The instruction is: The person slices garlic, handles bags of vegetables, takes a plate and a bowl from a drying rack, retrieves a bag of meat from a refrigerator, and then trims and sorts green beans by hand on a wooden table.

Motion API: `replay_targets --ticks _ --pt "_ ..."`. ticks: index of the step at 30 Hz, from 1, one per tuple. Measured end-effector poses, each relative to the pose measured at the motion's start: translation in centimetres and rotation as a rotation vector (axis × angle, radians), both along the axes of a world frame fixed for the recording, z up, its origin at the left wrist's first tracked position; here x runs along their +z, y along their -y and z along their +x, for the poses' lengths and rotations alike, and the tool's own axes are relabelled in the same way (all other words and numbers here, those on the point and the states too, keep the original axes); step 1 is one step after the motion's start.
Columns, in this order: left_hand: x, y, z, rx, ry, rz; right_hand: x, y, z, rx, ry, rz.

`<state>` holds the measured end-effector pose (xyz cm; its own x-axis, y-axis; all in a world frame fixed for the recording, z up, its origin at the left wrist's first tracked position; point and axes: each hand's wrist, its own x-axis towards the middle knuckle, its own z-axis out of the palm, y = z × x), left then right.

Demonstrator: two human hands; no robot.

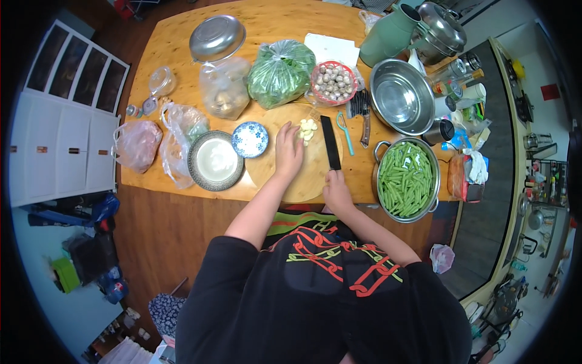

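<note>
A small pile of peeled garlic cloves [308, 129] lies on the round wooden cutting board [313, 186]. My left hand [289, 152] rests at the pile's left side, its fingertips against or just beside the cloves, gripping nothing. In my right hand [337, 192] is the handle of a knife with a long black blade [330, 143]. That blade points away from me over the board's right part, apart from the garlic. Left of my left hand, a blue-and-white patterned dish [250, 139] overlaps the rim of a larger grey-edged bowl [193, 161].
Right of the board lie a turquoise peeler [346, 136] and a cleaver [365, 129]. A steel pot of cut green beans [406, 179] overhangs the front edge, below a steel basin [402, 98]. Behind stand bagged greens [282, 75] and a red basket of small mushrooms [334, 83].
</note>
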<state>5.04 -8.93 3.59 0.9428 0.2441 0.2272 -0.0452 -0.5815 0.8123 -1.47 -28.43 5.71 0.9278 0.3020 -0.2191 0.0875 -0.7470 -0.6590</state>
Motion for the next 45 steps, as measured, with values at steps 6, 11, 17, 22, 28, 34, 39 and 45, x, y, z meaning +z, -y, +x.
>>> replay_targets --ticks 6,11,17,22,28,34,39,45 --pt "-1.6 2.9 4.4 0.005 0.013 -0.003 0.3 2.4 0.3 -0.341 -0.019 0.423" --pt "-2.9 4.0 5.7 0.041 0.049 0.028 -2.4 1.4 1.8 -0.553 -0.5 0.743" --pt "-3.7 4.6 5.4 0.147 0.057 -0.015 -3.0 -2.7 0.7 -0.501 -0.643 0.729" --pt "-3.1 4.1 5.0 0.196 0.05 -0.13 -2.4 -3.6 -0.1 -0.53 -0.694 0.843" --pt "1.2 1.4 3.7 0.297 0.135 -0.186 0.3 -4.0 0.4 -0.335 -0.702 0.814" --pt "3.5 -4.5 1.8 0.44 0.212 -0.163 2.4 -7.8 1.0 -0.206 -0.774 0.84" --pt "2.3 -7.7 0.4 0.518 0.203 -0.166 2.9 -9.5 1.0 -0.211 -0.861 0.821" --pt "2.0 -8.6 0.3 0.479 0.208 -0.123 2.9 -9.2 1.9 -0.237 -0.847 0.8"
